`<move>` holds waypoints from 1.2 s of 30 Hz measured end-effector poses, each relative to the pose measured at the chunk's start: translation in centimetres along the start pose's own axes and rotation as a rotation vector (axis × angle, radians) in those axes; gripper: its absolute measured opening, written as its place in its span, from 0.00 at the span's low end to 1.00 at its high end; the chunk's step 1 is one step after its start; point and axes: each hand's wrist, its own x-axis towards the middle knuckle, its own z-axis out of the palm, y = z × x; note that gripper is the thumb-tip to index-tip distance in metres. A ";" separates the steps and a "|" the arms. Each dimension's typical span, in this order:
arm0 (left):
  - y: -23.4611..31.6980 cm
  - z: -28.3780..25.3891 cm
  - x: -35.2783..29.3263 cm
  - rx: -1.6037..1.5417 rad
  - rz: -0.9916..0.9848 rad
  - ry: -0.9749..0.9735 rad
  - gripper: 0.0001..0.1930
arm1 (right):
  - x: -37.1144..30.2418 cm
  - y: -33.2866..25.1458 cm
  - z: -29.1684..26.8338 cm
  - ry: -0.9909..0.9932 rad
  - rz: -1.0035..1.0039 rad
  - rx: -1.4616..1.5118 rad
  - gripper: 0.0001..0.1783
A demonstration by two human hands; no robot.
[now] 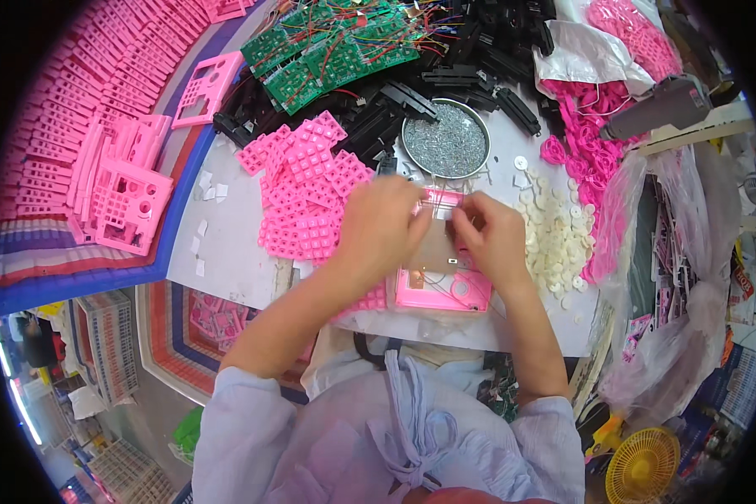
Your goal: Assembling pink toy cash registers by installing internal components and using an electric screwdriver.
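A pink plastic casing point(441, 298) lies at the table's front edge, with a tan circuit board point(437, 252) set in it and thin wires across its upper end. My left hand point(380, 220) is over the board's upper left side, slightly blurred, fingers curled together. Over the upper right edge, my right hand point(494, 239) has thumb and forefinger pinched together. Whatever is between the fingers of either hand is hidden or too small to make out. Just beyond my hands stands a round metal dish point(406, 149) of small screws point(447, 139).
Pink keypads point(307, 193) are heaped left of the casing. White discs point(554, 231) are scattered to the right, beside pink coiled cords point(592, 109). Green circuit boards point(336, 55) and black plastic parts point(479, 80) cover the back. Stacked pink casings point(126, 197) line the left.
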 end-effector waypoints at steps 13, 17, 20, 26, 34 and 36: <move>-0.7 3.1 2.1 0.047 0.235 -0.004 0.04 | 0.2 1.2 -3.2 -0.068 -0.606 -0.186 0.16; -0.5 2.9 2.2 -0.009 0.281 -0.075 0.04 | 0.4 1.8 -3.0 0.136 -0.536 -0.324 0.15; -0.6 3.1 2.0 -0.074 0.233 -0.062 0.05 | 0.0 2.8 -2.5 0.099 -0.502 -0.277 0.10; -0.3 2.8 1.3 -0.184 0.055 -0.025 0.05 | -0.3 2.6 -2.0 0.128 -0.323 -0.202 0.05; -0.2 3.0 1.6 -0.036 0.207 -0.108 0.04 | -0.5 0.6 -2.0 -0.270 -0.421 -0.558 0.04; 0.1 2.6 1.8 -0.004 0.218 -0.178 0.03 | -1.4 0.7 -2.4 -0.305 -0.406 -0.489 0.04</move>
